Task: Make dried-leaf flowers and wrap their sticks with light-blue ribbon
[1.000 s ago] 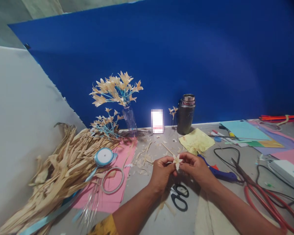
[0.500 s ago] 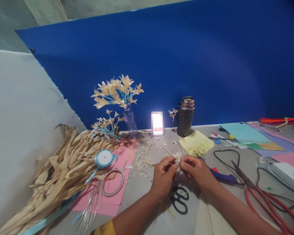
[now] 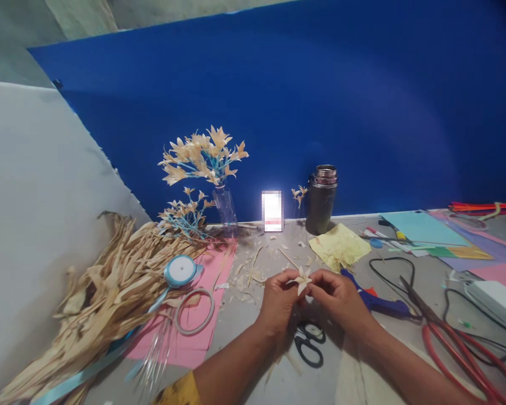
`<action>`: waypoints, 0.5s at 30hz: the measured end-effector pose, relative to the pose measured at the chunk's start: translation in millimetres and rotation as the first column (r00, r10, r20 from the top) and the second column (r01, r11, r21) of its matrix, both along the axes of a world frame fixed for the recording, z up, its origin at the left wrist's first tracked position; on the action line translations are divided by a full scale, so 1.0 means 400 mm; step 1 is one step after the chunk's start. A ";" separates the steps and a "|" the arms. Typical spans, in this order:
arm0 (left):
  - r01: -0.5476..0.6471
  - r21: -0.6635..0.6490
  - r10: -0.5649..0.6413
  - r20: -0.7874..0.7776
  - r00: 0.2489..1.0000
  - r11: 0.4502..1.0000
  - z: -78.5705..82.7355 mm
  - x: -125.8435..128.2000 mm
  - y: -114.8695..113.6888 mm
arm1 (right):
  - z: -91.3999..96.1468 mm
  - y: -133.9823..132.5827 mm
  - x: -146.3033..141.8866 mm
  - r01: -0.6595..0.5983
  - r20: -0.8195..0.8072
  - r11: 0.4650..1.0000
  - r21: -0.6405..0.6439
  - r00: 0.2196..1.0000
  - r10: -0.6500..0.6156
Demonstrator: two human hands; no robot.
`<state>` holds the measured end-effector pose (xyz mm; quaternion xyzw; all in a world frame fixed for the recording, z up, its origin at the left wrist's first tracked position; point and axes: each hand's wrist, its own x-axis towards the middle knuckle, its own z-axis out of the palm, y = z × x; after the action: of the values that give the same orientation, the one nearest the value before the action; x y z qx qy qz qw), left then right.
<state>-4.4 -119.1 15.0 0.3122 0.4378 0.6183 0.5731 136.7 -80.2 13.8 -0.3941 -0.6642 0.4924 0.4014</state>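
Between my two hands a small cream husk flower (image 3: pixel 302 279) faces me with its pointed petals spread. My left hand (image 3: pixel 279 298) pinches it from the left, fingers curled behind the petals. From the right, my right hand (image 3: pixel 335 295) pinches it too, thumb and fingertips close to the flower's base. Its underside is hidden by the fingers. Below the hands lie black-handled scissors (image 3: pixel 310 344), blades largely out of sight. A yellow paper (image 3: pixel 341 244) with scraps on it is just beyond my right hand, and a blue-handled tool (image 3: pixel 383 304) lies beside that hand.
Dried husks (image 3: pixel 109 281), a ribbon roll (image 3: pixel 180 270), a tape ring (image 3: pixel 194 312) and pink paper (image 3: pixel 189 343) cover the left. Husk flowers (image 3: pixel 202 154) stand in a bottle behind. A dark flask (image 3: pixel 321 199) stands at the back; red-handled shears (image 3: pixel 451 343) lie right.
The flower has turned in my fingers, so its open petals now face me. Both hands stay close together in nearly the same place.
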 end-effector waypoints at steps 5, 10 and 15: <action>-0.071 0.003 0.071 -0.130 0.989 0.997 -0.005 -0.032 0.029 | -0.003 0.019 0.011 0.044 0.015 0.999 0.028 0.999 -0.044; -0.075 0.124 0.105 -0.264 0.959 0.990 0.034 -0.100 0.021 | 0.007 0.047 0.033 0.153 -0.003 0.986 0.063 0.988 -0.153; 0.000 0.343 0.216 -0.592 0.777 0.939 0.036 -0.157 -0.043 | 0.004 0.065 0.043 0.192 -0.001 0.972 0.137 0.981 -0.194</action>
<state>-67.2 -136.5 29.5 0.5620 0.5115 0.5764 0.3005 153.9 -54.2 15.4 -0.4315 -0.6572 0.4022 0.4691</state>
